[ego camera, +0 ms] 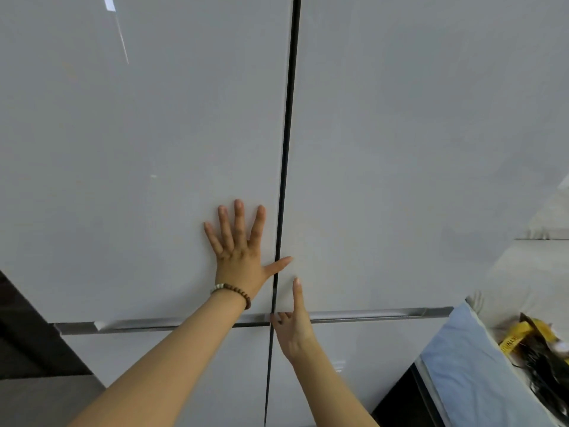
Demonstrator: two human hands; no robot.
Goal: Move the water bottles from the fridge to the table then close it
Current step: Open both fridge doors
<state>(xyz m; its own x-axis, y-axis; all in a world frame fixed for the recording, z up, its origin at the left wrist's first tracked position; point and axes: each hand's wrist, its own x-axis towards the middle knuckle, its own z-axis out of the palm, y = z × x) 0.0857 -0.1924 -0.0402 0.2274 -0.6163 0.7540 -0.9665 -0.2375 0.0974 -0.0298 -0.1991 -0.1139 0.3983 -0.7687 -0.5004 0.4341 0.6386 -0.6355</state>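
Fridge (400, 149), doors shut; no bottles in view.
Left hand (238, 251) flat on left door, fingers spread; right hand (292, 325) curled at handle rail (378, 314), forefinger up. Doors likely stiff, smooth; grip the rail.

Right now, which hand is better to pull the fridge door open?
Probably the right hand: its fingers already curl at the handle strip under the right door, thumb up beside the seam. The left hand lies flat and spread on the left door, above its handle, gripping nothing.
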